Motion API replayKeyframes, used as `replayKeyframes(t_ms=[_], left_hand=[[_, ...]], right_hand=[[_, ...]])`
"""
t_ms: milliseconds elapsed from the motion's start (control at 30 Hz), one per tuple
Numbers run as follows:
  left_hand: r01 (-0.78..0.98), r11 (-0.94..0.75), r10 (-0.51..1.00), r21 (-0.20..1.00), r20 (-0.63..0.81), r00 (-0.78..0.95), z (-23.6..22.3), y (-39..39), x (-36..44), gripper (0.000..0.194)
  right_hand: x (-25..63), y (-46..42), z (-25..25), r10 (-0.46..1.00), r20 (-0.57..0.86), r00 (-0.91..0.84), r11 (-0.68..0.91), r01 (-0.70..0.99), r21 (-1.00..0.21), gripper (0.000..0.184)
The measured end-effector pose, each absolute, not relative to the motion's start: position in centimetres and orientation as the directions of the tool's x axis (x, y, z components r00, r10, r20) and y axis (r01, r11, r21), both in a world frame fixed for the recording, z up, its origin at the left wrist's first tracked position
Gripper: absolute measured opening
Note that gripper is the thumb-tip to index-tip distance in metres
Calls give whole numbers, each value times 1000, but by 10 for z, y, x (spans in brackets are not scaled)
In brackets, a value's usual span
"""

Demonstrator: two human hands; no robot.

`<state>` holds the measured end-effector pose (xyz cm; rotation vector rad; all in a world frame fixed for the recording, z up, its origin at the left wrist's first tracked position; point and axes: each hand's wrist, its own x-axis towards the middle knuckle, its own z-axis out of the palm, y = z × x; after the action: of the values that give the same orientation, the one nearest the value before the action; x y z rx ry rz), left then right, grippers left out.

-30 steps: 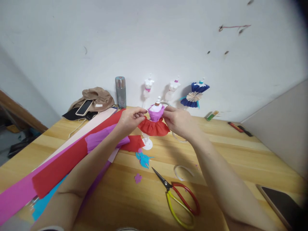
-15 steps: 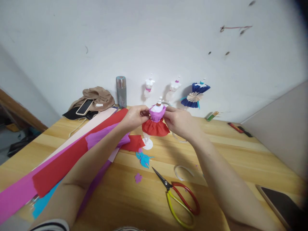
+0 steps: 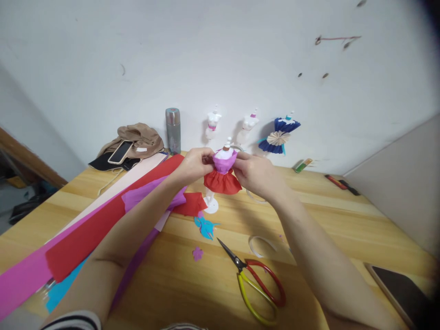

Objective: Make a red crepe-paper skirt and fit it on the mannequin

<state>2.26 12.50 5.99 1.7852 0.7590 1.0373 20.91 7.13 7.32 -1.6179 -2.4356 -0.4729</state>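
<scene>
A small white mannequin (image 3: 225, 154) stands on a round white base (image 3: 211, 205), wearing a purple paper top (image 3: 224, 164) and a gathered red skirt (image 3: 222, 182). My left hand (image 3: 196, 164) pinches the top's left edge. On the other side my right hand (image 3: 256, 174) has its fingers closed at the top's right edge; its fingertips are partly hidden behind the garment. In front of the base lie a blue paper piece (image 3: 205, 227) and a purple paper flower (image 3: 197, 254). Scissors with one red and one yellow handle (image 3: 245, 266) rest nearer to me.
Red paper strips (image 3: 85, 238) and purple ones lie under my left forearm. Against the wall stand a flask (image 3: 173, 130), two white mannequins (image 3: 213, 121) and one in a blue dress (image 3: 279, 137). A white strip (image 3: 261, 247) and a phone (image 3: 398, 286) lie to the right.
Almost nothing differs. Both hands stay at the purple top, and the red skirt's left side has shifted very slightly.
</scene>
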Motion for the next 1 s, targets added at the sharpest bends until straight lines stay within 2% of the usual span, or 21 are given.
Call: replayKeyframes(t_ms=[233,367,500,667,800,1000], left_hand=[[198,-458,834,866,342,433,56,123,25,12],[312,-516,838,798,395,377,51,123,26,13],[338,-564,823,754,476,310,42,123,21,18],[453,-700,699,552,659,277,34,103,10,24],[510,-742,637,435,694,335,33,88,14,15],[544,-724,650,425,684,331,30,92,24,10]], right_hand=[[209,71,74,865,311,-394,362,919,157,32],[209,72,74,872,299,-387,361,922,140,32],[209,70,76,880,287,-378,352,925,141,32],[209,69,77,881,282,-379,349,925,153,30],[209,70,76,876,284,-391,360,920,155,30],[207,68,78,881,274,-387,356,921,158,30]])
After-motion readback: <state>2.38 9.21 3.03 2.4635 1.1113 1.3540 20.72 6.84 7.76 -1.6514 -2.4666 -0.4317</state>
